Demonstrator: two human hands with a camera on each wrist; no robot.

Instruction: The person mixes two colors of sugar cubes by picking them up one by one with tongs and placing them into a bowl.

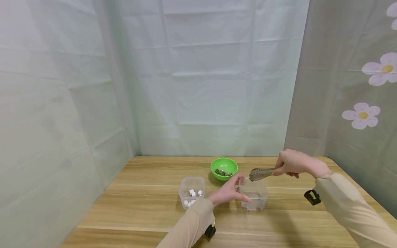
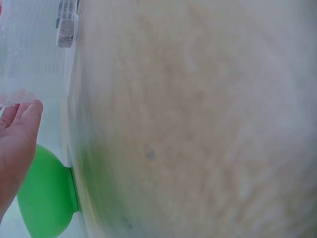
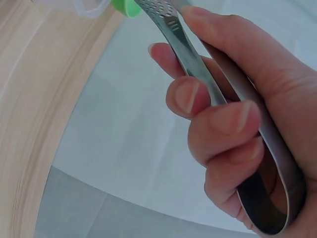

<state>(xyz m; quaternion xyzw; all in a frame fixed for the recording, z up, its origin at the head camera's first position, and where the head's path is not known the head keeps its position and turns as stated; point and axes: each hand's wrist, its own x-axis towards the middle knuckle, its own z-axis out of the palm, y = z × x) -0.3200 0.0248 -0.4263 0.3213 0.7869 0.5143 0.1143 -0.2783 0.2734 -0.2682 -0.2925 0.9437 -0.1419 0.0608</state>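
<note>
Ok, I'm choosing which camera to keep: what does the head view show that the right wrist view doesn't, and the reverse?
Only the head view shows the left hand, the white cubes, the dark pieces in the green bowl, and the flowers on the curtain. Only the right wrist view shows the bent end of the tongs. Both share the right hand gripping the tongs, plus the bowl, curtain and wooden table; a clear container shows in both too, cut off in the wrist view.

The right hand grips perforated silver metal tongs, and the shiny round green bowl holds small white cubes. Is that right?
No: the head view shows small brownish pieces in the shiny round green bowl; the small white cubes lie in a clear plastic container. The right hand does grip the perforated silver metal tongs.
</note>
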